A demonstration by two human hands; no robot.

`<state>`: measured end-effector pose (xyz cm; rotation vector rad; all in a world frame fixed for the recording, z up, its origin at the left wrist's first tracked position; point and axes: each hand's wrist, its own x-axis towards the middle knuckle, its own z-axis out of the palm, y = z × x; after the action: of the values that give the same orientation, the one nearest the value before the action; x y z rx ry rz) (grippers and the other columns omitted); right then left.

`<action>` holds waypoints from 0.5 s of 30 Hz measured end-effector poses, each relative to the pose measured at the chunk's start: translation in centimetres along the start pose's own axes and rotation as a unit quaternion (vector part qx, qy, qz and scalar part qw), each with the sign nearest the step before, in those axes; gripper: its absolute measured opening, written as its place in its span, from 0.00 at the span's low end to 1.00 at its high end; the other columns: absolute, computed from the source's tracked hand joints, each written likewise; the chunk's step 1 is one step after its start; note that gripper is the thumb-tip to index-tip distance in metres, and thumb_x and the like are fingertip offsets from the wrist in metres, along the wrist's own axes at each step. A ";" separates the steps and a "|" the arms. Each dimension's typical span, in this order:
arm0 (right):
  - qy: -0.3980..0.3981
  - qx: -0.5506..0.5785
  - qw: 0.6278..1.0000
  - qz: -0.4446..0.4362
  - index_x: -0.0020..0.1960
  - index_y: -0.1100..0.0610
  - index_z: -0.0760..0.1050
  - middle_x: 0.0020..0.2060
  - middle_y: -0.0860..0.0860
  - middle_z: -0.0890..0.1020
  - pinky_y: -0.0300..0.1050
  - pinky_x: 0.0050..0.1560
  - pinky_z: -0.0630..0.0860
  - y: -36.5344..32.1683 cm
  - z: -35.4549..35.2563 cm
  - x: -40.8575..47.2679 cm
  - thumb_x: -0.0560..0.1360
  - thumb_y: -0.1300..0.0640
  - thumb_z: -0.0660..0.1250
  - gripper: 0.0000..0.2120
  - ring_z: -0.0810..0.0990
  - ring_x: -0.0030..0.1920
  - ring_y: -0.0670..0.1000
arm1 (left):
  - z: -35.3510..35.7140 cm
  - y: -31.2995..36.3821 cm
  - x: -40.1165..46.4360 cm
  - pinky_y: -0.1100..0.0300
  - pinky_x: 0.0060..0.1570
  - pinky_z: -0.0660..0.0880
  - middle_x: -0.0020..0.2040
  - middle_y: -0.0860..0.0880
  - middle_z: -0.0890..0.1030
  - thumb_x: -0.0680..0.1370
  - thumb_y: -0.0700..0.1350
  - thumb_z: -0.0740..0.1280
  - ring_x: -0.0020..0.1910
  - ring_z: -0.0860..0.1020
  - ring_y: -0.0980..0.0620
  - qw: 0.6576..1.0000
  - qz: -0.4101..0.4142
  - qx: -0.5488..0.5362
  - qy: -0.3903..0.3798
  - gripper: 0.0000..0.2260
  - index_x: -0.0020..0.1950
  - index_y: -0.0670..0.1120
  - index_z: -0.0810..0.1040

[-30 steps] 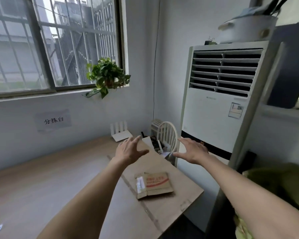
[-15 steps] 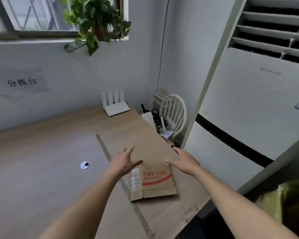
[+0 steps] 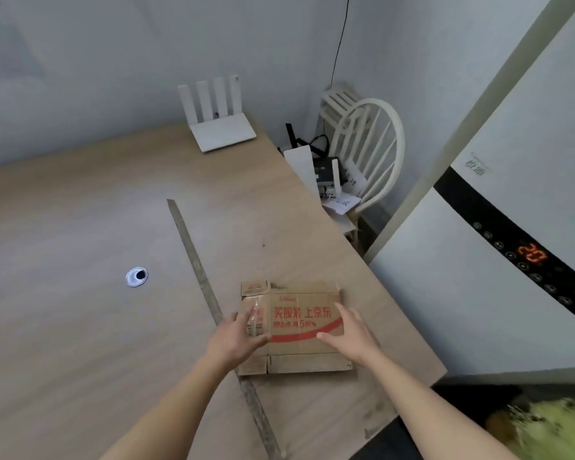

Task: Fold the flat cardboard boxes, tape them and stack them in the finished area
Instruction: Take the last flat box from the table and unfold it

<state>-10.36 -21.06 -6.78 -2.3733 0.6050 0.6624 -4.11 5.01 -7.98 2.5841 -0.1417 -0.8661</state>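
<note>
A flat brown cardboard box [image 3: 299, 300] with red printing lies on the wooden table [image 3: 80, 227] near its right edge. My left hand [image 3: 238, 338] hovers over the box's left edge with fingers spread and relaxed. Over the box's right part, my right hand [image 3: 349, 333] reaches in with straight fingers. Whether either hand touches the cardboard I cannot tell. Neither hand holds anything.
A strip of brown tape [image 3: 206, 293] runs along the tabletop just left of the box. A white router [image 3: 218, 117] stands at the table's back. A white chair [image 3: 365, 151] with clutter and a tall white air conditioner [image 3: 495, 227] stand to the right. A cable hole [image 3: 136, 277] is at left.
The view has tilted down and closer to the table. Both hands have come down from mid-air to just over the flat box.
</note>
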 end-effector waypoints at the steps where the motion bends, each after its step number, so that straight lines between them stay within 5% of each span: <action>1: -0.005 0.008 1.000 0.006 0.80 0.40 0.51 0.77 0.47 0.61 0.61 0.69 0.71 0.5 0.3 1.0 0.65 0.30 0.71 0.51 0.68 0.74 0.54 | 0.8 0.0 0.8 0.47 0.65 0.73 0.73 0.46 0.70 0.71 0.72 0.66 0.68 0.73 0.43 1.000 -0.012 -0.009 -0.004 0.42 0.80 0.59 0.54; 7: -0.021 0.075 0.997 0.002 0.79 0.36 0.49 0.74 0.48 0.68 0.62 0.72 0.68 1.7 0.8 5.5 0.66 0.36 0.76 0.51 0.67 0.74 0.54 | 3.1 1.1 3.4 0.48 0.62 0.75 0.62 0.47 0.71 0.71 0.67 0.71 0.63 0.73 0.45 0.995 -0.063 -0.072 0.024 0.36 0.73 0.57 0.61; 15: -0.007 0.128 0.991 -0.029 0.81 0.39 0.46 0.76 0.47 0.65 0.57 0.72 0.69 0.3 1.2 7.1 0.68 0.38 0.76 0.52 0.66 0.74 0.52 | 4.4 2.6 4.8 0.44 0.70 0.67 0.72 0.42 0.64 0.63 0.68 0.77 0.73 0.64 0.41 0.971 -0.146 -0.171 0.084 0.54 0.81 0.59 0.51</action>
<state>-5.39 -22.38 -11.87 -2.1367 0.5747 0.5410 -2.80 0.02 -12.81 2.3652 0.4104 -0.6918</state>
